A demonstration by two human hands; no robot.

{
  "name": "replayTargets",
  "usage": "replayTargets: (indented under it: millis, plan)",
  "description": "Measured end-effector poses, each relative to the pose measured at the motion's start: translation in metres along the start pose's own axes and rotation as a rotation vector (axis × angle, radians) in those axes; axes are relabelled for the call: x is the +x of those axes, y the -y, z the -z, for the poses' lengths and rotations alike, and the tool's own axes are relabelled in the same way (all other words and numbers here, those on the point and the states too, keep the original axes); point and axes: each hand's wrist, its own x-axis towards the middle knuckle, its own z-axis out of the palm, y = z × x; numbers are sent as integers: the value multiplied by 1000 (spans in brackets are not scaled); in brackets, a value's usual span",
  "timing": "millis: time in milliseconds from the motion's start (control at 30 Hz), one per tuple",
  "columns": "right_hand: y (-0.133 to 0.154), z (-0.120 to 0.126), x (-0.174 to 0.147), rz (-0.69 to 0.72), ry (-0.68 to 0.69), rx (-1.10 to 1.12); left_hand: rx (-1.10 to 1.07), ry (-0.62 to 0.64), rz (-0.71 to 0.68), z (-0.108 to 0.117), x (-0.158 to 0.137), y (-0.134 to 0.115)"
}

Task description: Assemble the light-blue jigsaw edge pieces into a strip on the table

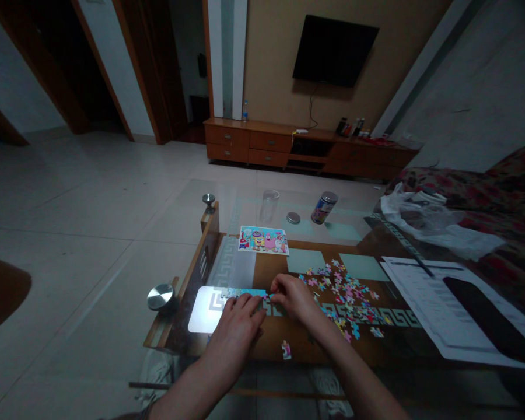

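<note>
A partly joined strip of jigsaw puzzle (254, 291), mostly blue along its top, lies on the glass table. My left hand (241, 318) rests over its lower side, palm down with fingers extended, covering part of it. At the strip's right end, my right hand (292, 294) has thumb and forefinger pinched on a small puzzle piece (271, 296), largely hidden by the fingertips. To the right spreads a heap of loose puzzle pieces (350, 291). One stray pink-and-white piece (286, 350) lies nearer me. Beyond the strip is a cartoon picture card (263, 241).
Toward the far side stand a clear jar (269, 205) and a printed canister (324, 207), with a metal lid (293, 218) between them. Papers (413, 286) under a dark phone (490, 315) lie at right, near a white plastic bag (446, 233). A metal knob (161, 297) marks the left edge.
</note>
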Motion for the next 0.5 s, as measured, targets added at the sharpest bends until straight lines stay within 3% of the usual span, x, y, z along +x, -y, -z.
replayTargets:
  millis: [233, 500]
  plan:
    - [0, -1, 6, 38, 13, 136, 18, 0, -3, 0, 0, -1]
    - [7, -9, 8, 7, -40, 145, 22, 1, -3, -2, 1, 1]
